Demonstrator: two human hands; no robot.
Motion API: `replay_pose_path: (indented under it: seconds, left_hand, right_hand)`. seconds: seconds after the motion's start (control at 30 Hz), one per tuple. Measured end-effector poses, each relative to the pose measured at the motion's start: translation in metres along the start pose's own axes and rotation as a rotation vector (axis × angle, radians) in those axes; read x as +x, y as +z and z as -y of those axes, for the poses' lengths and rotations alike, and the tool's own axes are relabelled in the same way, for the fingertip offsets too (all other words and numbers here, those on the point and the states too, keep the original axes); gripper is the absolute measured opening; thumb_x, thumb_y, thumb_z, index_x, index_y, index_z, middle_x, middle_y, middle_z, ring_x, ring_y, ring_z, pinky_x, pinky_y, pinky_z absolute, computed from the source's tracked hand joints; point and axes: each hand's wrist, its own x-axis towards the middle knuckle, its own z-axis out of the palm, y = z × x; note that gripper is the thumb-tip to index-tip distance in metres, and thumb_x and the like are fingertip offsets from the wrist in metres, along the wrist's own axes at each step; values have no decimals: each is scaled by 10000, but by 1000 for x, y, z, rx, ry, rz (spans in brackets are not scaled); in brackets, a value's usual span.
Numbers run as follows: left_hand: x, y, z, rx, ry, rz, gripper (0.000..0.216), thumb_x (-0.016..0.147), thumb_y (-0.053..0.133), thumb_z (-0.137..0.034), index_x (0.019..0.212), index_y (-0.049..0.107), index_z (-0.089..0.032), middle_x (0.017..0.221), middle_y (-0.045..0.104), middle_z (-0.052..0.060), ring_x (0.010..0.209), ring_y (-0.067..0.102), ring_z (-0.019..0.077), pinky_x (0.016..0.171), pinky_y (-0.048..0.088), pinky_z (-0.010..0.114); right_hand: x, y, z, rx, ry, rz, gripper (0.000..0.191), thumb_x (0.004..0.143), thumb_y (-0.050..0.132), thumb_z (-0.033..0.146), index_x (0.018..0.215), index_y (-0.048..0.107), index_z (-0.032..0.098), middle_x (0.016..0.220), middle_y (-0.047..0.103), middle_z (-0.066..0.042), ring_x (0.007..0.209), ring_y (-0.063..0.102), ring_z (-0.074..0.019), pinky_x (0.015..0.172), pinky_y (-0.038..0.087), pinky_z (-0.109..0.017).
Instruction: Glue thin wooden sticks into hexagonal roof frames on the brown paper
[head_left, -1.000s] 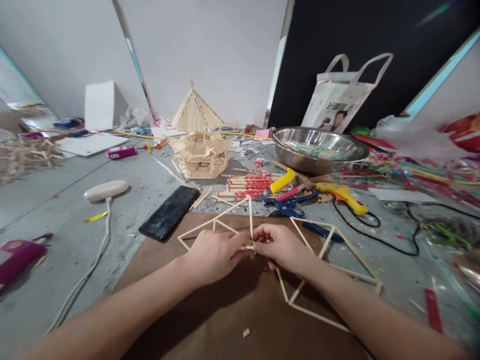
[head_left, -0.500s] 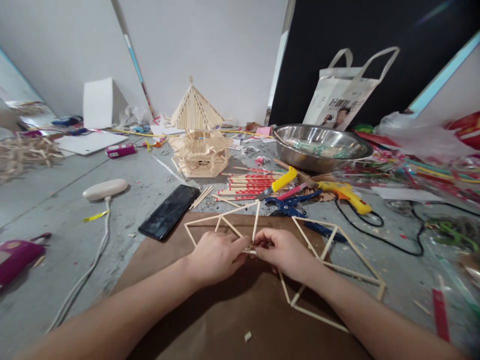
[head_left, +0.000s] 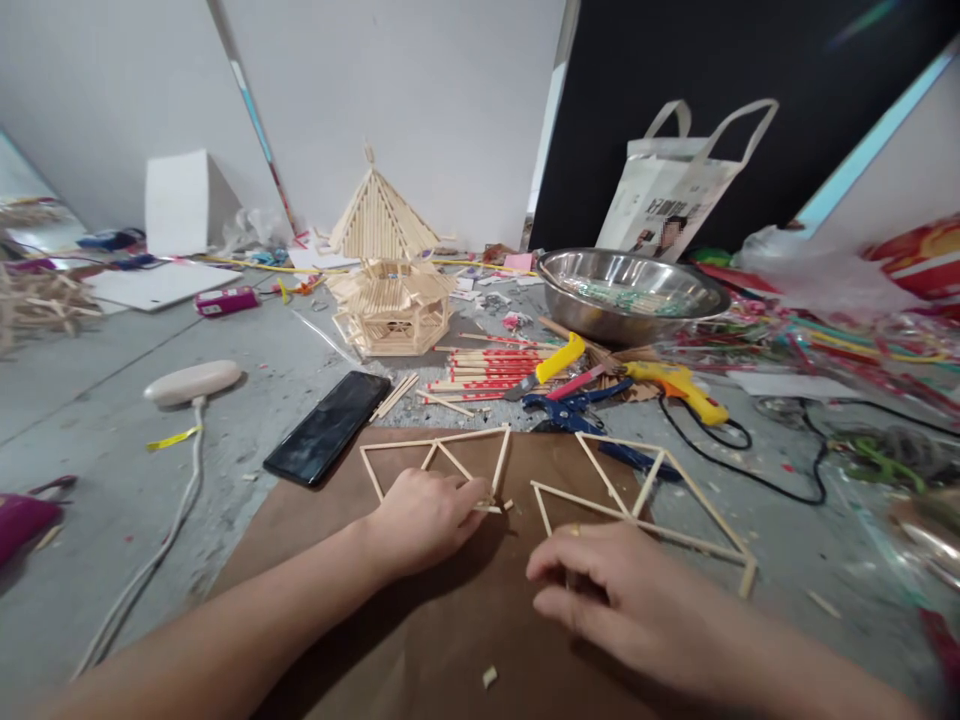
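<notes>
One left frame (head_left: 454, 460) and one right frame (head_left: 707, 505) are lying on one brown sheet (head_left: 420, 640); the left hand (head_left: 431, 515) is gripping the left frame's near corner, while the right hand (head_left: 600, 580) is poising by the right frame, fingers parted. Sound work is probably requiring steady, flat pressure there. One phone (head_left: 328, 428), one tower (head_left: 390, 285), one bowl (head_left: 630, 325) and one glue gun (head_left: 679, 390) are sitting beyond.
</notes>
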Motion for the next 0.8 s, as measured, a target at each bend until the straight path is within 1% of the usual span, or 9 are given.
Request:
replay_pose_path:
  seconds: [0.07,0.13,0.27,0.33,0.43,0.53,0.63,0.73,0.8]
  left_hand:
    - [0,1,0,-28,-25,-8,274,816,301,-369,965,468,-210,703,622,30,609,580,185,506,404,260]
    - [-1,0,-1,-76,-42,-34,287,812,318,-369,996,468,-208,722,626,33,627,582,179,519,404,253]
    - [-1,-6,-3,-206,-57,-102,236,821,322,-268,941,521,-223,772,628,8,687,579,133,581,396,214]
    - [-3,-12,-4,-238,-56,-90,237,823,320,-256,886,545,-219,769,627,0,684,573,122,575,388,202]
    - [-5,-22,-2,-198,-53,-4,213,798,358,-241,805,566,-197,719,619,10,646,565,130,555,378,209]
    - [-9,-28,5,-139,-78,8,245,806,341,-293,829,566,-198,705,616,24,655,567,147,570,382,227]
    - [-11,-29,10,-89,-102,13,285,800,336,-382,903,545,-220,722,621,30,667,571,167,565,385,242]
    - [-12,-25,9,-42,-73,56,290,780,356,-410,949,519,-241,726,625,28,645,577,189,540,387,259]
    - [-10,-22,7,-9,-50,80,317,777,351,-422,999,493,-245,737,628,37,644,582,208,529,389,271]
  right_hand:
    - [-5,1,11,-55,-61,57,163,771,442,225,806,601,210,746,624,3,663,534,-103,585,342,-195]
    - [-6,1,23,-98,-158,84,159,779,437,209,805,594,206,732,618,16,649,526,-83,570,336,-177]
    - [3,-3,46,-182,-404,42,165,791,423,230,770,582,190,683,599,25,603,501,-67,548,326,-169]
    - [10,-5,51,-260,-476,-11,210,804,393,275,743,576,191,667,597,16,581,494,-78,537,323,-190]
    - [23,-10,40,-379,-437,-128,285,823,335,319,741,578,194,695,613,-8,586,509,-100,526,318,-218]
    - [35,-17,9,-415,-296,-321,257,818,355,326,842,576,197,768,626,-21,695,540,-127,594,346,-234]
    - [41,-18,-21,-488,-187,-348,213,805,393,297,846,579,202,787,616,-27,754,531,-146,647,363,-255]
    - [39,-14,-40,-544,-185,-326,198,796,408,271,831,589,198,815,614,-35,798,518,-161,688,372,-273]
    - [34,-14,-47,-543,-161,-360,198,797,406,270,823,589,201,811,617,-26,797,520,-159,694,373,-273]
